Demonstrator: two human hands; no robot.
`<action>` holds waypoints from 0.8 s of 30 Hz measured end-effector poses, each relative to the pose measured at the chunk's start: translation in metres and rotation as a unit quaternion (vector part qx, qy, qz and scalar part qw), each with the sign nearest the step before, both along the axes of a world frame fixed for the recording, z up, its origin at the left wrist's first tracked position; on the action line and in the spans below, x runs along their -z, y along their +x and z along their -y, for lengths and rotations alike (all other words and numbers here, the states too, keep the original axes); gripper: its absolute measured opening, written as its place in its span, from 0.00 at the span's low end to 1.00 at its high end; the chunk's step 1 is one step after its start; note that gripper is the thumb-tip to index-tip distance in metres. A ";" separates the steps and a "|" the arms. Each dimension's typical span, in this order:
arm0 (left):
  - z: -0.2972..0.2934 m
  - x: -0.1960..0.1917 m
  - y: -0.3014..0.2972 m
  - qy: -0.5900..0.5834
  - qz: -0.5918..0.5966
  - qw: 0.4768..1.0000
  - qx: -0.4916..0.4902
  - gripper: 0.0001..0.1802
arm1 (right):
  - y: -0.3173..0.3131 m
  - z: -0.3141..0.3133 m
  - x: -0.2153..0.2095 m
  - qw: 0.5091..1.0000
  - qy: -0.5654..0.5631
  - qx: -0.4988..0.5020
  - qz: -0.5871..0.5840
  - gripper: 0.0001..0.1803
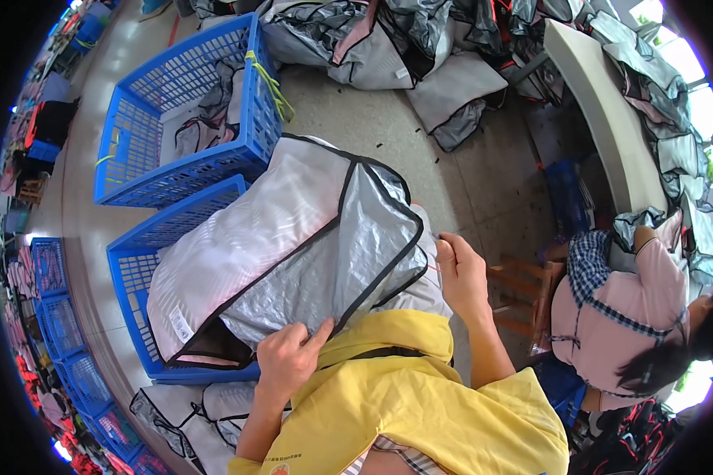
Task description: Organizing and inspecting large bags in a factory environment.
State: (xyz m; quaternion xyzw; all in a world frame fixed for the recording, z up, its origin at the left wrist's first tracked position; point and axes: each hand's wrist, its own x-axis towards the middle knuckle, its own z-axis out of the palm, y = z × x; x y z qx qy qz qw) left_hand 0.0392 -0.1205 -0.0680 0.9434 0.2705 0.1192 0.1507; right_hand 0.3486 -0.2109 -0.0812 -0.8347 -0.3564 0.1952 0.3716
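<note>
Across my lap and over the near blue basket [135, 265] lies a sewn fabric piece [238, 229], white on one side and shiny silver on the other, with black binding along its edges. My left hand [289, 360] is closed on its black-bound near edge, thumb and forefinger pinched together. Right of the piece, my right hand [463, 277] is raised with its fingers curled in. A thin reddish bit shows beside those fingers, but what they hold is too small to make out.
A second blue basket [186, 170] stands beyond, with pieces inside and a yellow-green tie on its rim. Silver-and-white pieces [372, 47] are heaped at the back. To the right, a co-worker [610, 317] sits near a wooden chair [523, 297] and a long pale table [602, 119].
</note>
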 end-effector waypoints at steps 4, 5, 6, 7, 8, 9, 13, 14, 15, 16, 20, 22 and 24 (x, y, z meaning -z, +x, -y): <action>-0.001 0.000 0.000 0.005 0.007 1.000 -0.007 0.25 | 0.004 -0.015 0.009 0.989 0.037 0.033 -0.141 0.21; -0.001 -0.001 0.001 0.002 0.008 1.000 -0.003 0.25 | 0.006 -0.019 0.016 0.989 0.040 0.030 -0.141 0.21; -0.001 -0.001 0.001 0.000 0.009 1.000 0.001 0.25 | 0.010 -0.027 0.025 0.980 0.065 0.025 -0.188 0.22; 0.001 -0.001 -0.001 0.003 0.007 1.000 -0.003 0.25 | 0.011 -0.036 0.028 0.968 0.088 0.017 -0.236 0.24; 0.003 0.000 -0.002 0.007 0.008 1.000 -0.008 0.26 | 0.009 -0.044 0.025 0.947 0.090 0.026 -0.307 0.22; 0.004 0.001 -0.004 0.011 0.008 1.000 -0.013 0.26 | 0.008 -0.046 0.022 0.946 0.092 0.022 -0.310 0.22; 0.006 0.003 -0.010 0.029 0.001 0.999 -0.028 0.27 | 0.007 -0.056 0.024 0.927 0.070 0.022 -0.367 0.16; 0.007 0.004 -0.011 0.023 0.006 0.999 -0.025 0.27 | 0.008 -0.055 0.026 0.927 0.071 0.022 -0.367 0.15; 0.007 0.004 -0.011 0.016 0.010 1.000 -0.023 0.28 | 0.008 -0.054 0.027 0.927 0.070 0.022 -0.368 0.15; 0.007 0.003 -0.011 0.017 0.008 1.000 -0.019 0.29 | 0.007 -0.054 0.026 0.926 0.068 0.028 -0.369 0.14; 0.005 -0.003 -0.008 0.002 -0.004 1.000 -0.003 0.29 | 0.008 -0.049 0.028 0.928 0.067 0.035 -0.366 0.11; 0.011 -0.002 -0.008 -0.013 -0.002 1.000 0.001 0.29 | 0.009 -0.041 0.034 0.933 0.048 0.031 -0.355 0.11; 0.018 0.001 -0.006 -0.033 0.004 0.999 0.004 0.29 | 0.015 -0.032 0.044 0.945 0.022 0.024 -0.326 0.12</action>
